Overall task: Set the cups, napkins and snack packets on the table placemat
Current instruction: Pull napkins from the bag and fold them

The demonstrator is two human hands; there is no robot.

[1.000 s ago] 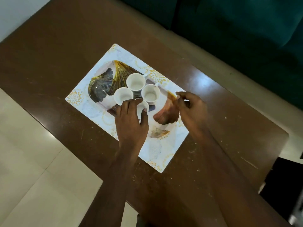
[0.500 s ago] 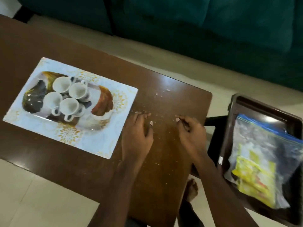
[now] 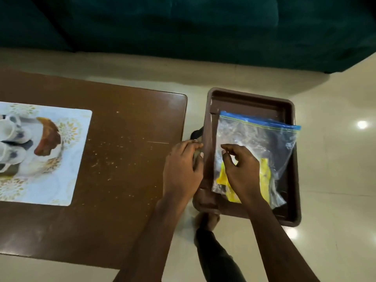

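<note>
cups (image 3: 8,139) are sitting on the placemat (image 3: 67,159); packets (image 3: 264,176) are lying in a bag (image 3: 264,135) in the tray (image 3: 244,98). left hand (image 3: 183,167) is hovering loose and empty by the tray's rim. right hand (image 3: 242,171) is curling over the bag, grip unclear.

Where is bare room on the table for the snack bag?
The placemat is bare along its right and near edges, past the cups. The tabletop between placemat and tray is bare too. The placemat's left part is crowded with cups.

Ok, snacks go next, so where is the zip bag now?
Head view, right side: the zip bag lies in the brown tray just past the table's right end, under the right hand.
</note>
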